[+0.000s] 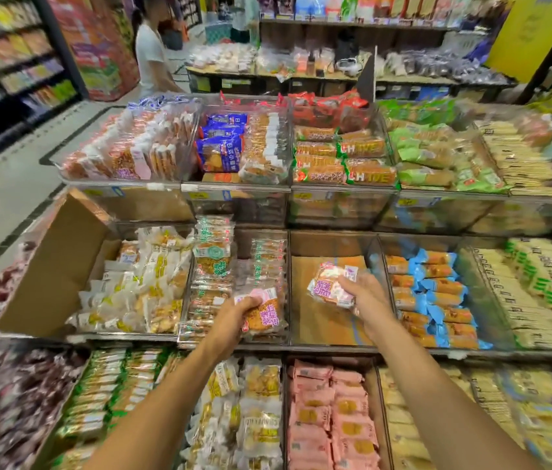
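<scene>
Fingers (250,301) of the left hand (239,313) curl over the top edge of the left packet (265,317), a clear-wrapped snack with a pink and purple label. They grip it just above the middle-row bin of green-labelled packets (213,262). The right hand (367,296) pinches the right packet (330,283), the same kind, thumb across its face. It is held in the air over the bare bin (322,327) just to the right. Neither packet is set down. That bin shows only its brown cardboard floor, with nothing lying in it that I can see. Judgement: this reads as filling the bare bin, and the work is at its very start, with both packets in hand, none placed and the whole bin left to fill. It could equally be the last two coming out; the view does not settle it. Outward: blue-wrapped packets (437,293) fill the bin to the right. An open cardboard box (54,266) with pale packets sits to the left. Far row, left end: packets with a similar pink label (132,154). Near row: pink wrappers (328,412). A person in a white top (149,52) stands far off in the aisle.
</scene>
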Available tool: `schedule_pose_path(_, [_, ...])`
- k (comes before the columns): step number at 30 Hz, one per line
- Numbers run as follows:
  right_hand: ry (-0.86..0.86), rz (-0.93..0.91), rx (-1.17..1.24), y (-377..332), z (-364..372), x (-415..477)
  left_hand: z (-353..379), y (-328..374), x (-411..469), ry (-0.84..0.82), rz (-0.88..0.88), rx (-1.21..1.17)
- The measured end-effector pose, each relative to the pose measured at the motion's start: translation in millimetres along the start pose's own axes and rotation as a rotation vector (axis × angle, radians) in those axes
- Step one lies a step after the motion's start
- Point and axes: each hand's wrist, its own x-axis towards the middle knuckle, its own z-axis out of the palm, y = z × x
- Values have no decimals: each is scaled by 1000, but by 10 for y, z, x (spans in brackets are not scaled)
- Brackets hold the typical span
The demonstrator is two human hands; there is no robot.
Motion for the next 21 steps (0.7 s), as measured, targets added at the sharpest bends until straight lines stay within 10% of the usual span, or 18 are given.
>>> schedule_pose_path(21, [44, -384, -932, 25, 417, 1335, 51, -453, 211, 127, 172, 89])
